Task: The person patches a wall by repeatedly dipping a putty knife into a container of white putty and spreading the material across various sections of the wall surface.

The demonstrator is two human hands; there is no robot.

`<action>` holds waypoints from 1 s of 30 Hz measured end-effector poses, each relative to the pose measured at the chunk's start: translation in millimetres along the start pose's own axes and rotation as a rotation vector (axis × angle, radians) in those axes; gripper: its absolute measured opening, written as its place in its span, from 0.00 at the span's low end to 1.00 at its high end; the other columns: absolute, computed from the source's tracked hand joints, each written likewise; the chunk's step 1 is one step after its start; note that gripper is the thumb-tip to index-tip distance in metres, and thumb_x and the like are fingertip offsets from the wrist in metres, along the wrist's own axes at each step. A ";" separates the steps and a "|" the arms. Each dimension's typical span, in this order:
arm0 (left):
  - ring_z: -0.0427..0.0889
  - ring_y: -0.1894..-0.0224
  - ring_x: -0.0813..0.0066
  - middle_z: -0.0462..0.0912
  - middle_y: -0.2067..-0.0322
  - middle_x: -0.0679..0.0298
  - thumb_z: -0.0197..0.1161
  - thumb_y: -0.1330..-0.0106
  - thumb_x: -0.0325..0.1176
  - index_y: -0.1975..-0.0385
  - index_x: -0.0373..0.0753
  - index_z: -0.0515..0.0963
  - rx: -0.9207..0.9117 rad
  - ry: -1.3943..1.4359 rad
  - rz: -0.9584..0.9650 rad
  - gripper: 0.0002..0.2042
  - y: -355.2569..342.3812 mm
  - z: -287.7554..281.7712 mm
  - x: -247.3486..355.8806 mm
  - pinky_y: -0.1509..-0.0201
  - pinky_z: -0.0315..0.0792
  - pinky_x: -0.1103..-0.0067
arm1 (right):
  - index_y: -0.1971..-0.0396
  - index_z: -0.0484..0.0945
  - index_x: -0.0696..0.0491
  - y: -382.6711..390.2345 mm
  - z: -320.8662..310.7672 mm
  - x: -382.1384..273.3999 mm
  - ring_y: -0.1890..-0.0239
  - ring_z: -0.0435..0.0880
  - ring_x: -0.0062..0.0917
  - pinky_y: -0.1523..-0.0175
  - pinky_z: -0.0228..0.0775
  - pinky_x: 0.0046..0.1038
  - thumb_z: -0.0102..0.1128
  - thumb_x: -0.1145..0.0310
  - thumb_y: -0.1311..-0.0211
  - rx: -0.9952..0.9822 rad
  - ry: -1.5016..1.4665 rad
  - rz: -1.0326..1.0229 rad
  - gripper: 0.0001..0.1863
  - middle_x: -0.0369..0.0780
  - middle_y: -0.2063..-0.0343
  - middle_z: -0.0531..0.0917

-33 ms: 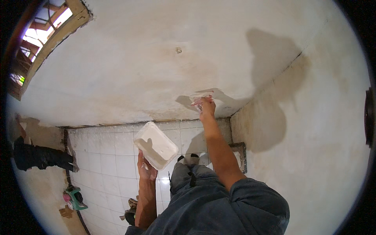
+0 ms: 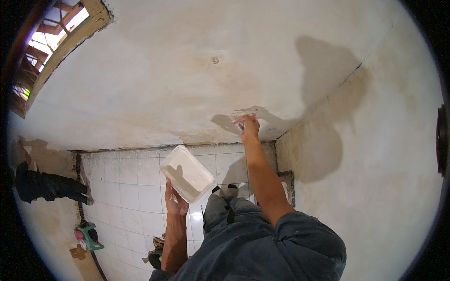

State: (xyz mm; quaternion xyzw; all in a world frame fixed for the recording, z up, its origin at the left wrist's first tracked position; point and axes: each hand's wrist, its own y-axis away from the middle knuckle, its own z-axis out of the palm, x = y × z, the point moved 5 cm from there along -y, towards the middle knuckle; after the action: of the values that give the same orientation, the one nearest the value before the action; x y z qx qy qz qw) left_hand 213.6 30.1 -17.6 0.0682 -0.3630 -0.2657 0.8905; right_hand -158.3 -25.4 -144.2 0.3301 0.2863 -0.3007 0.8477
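My left hand point(image 2: 176, 203) is closed on the lower edge of a white rectangular tub point(image 2: 199, 172), held tilted over the floor. A pale, smooth paste coats the inside of the tub. With my right arm stretched forward, my right hand point(image 2: 249, 125) grips a thin, flat putty knife point(image 2: 244, 114) against the low part of the wall point(image 2: 183, 93). The putty knife's handle is mostly hidden by my fingers. Around it the wall is patchy white and beige, and shadows of my hand fall to both sides.
A wall point(image 2: 370, 154) meets this one at a corner on the right, with a dark-framed tray point(image 2: 289, 187) at its foot. White tiles point(image 2: 126, 196) cover the floor. Another person point(image 2: 47, 186) stands far left, near a green stool point(image 2: 90, 235). A barred window point(image 2: 61, 35) is upper left.
My right hand and the putty knife have shifted slightly to the right along the wall. The tub in my left hand stays almost where it was.
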 end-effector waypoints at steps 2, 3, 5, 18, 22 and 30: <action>0.66 0.36 0.62 0.66 0.36 0.59 0.46 0.27 0.47 0.33 0.38 0.58 0.005 0.001 0.000 0.27 -0.8 -1.0 -0.3 0.32 0.62 0.65 | 0.69 0.67 0.49 -19.0 20.0 -9.6 0.79 0.74 0.23 0.70 0.74 0.26 0.57 0.75 0.42 -0.042 -0.072 -0.027 0.08 0.34 0.78 0.74; 0.67 0.36 0.62 0.66 0.37 0.59 0.47 0.27 0.47 0.33 0.38 0.58 0.024 0.002 0.011 0.28 0.4 -3.2 1.2 0.33 0.62 0.65 | 0.76 0.66 0.48 -6.2 56.9 -24.4 0.79 0.71 0.20 0.68 0.73 0.25 0.56 0.75 0.42 -0.037 -0.088 -0.089 0.09 0.34 0.78 0.72; 0.67 0.36 0.62 0.66 0.37 0.59 0.47 0.27 0.47 0.33 0.38 0.58 0.024 -0.004 0.012 0.28 -1.2 0.3 1.8 0.33 0.63 0.65 | 0.75 0.67 0.48 10.1 117.3 -57.0 0.77 0.71 0.20 0.66 0.73 0.26 0.57 0.74 0.43 -0.049 -0.128 -0.024 0.08 0.32 0.79 0.69; 0.68 0.37 0.62 0.67 0.38 0.58 0.47 0.28 0.48 0.34 0.38 0.59 0.044 0.011 0.015 0.27 -5.4 -7.1 -2.1 0.34 0.64 0.67 | 0.54 0.72 0.49 50.1 16.0 -42.8 0.61 0.83 0.31 0.60 0.77 0.34 0.58 0.73 0.43 -0.258 -0.145 -0.041 0.15 0.39 0.64 0.82; 0.68 0.37 0.62 0.67 0.37 0.58 0.47 0.27 0.47 0.34 0.37 0.59 0.054 0.022 0.026 0.27 -2.4 -9.8 -1.4 0.33 0.63 0.67 | 0.56 0.74 0.51 29.4 -37.6 18.0 0.64 0.82 0.30 0.59 0.78 0.35 0.57 0.75 0.44 -0.013 -0.123 0.075 0.15 0.40 0.66 0.82; 0.68 0.37 0.62 0.67 0.37 0.59 0.47 0.27 0.46 0.34 0.37 0.59 0.035 0.004 0.021 0.27 -3.6 -1.0 0.4 0.33 0.62 0.66 | 0.62 0.74 0.52 -37.8 3.2 -23.7 0.62 0.79 0.26 0.57 0.78 0.25 0.57 0.77 0.41 0.092 -0.126 0.091 0.07 0.37 0.65 0.77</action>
State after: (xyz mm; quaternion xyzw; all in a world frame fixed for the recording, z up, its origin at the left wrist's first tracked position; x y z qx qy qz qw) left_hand 213.1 26.8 -19.2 0.0806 -0.3666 -0.2495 0.8927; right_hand -199.3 -42.9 -140.7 0.3620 0.2031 -0.2948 0.8607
